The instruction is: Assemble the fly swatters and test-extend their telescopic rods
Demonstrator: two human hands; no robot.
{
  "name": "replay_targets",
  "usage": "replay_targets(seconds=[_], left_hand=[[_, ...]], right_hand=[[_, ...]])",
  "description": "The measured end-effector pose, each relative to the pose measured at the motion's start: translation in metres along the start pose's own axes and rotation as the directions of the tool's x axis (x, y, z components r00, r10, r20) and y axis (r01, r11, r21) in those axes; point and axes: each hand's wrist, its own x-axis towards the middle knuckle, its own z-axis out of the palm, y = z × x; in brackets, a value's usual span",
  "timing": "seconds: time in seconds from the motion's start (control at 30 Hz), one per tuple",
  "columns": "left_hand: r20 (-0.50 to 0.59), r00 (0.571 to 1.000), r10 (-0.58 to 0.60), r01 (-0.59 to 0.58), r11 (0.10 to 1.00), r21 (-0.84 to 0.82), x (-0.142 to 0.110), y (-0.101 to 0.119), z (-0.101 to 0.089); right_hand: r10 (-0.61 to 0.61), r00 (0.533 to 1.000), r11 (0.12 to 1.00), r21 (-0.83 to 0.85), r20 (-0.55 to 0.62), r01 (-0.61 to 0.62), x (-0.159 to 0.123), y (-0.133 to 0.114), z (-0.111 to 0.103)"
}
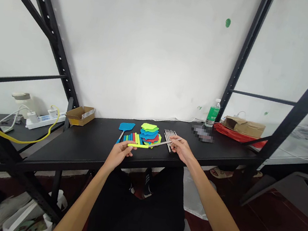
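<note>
My left hand [119,153] pinches a yellow plastic handle [138,145] just above the black table [80,143]. My right hand [181,147] holds a thin metal rod [164,143] whose far end meets the yellow handle. Behind them lie a row of coloured handles [131,137], a stack of green, blue and red swatter heads [149,132], a bundle of metal rods [169,134] and one finished blue swatter [125,128].
A small open cardboard box [80,115] stands at the back left of the table, a green-labelled bottle [212,114] and a flat carton [244,126] at the back right. Black shelf posts frame both sides. A power strip with a yellow cable [44,117] lies on the left shelf.
</note>
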Motion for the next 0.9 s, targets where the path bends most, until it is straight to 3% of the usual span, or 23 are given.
replay_targets(seconds=[0.23, 0.6, 0.9], left_hand=[[-0.074, 0.997, -0.024, 0.02, 0.999, -0.049, -0.0036, 0.0078, 0.0016], [-0.075, 0.995, -0.068, 0.065, 0.997, -0.048, -0.0005, 0.0026, 0.002], [-0.061, 0.997, -0.04, 0.04, 0.999, -0.002, -0.001, 0.0007, 0.0011]], right_hand=[[-0.006, 0.999, 0.998, -0.065, 0.041, 0.009, -0.0003, 0.0024, -0.0026], [0.012, 0.999, 0.991, -0.136, 0.042, -0.006, 0.0024, 0.0058, -0.0031], [0.01, 0.999, 0.983, -0.185, 0.053, -0.001, 0.0007, 0.0033, -0.0012]])
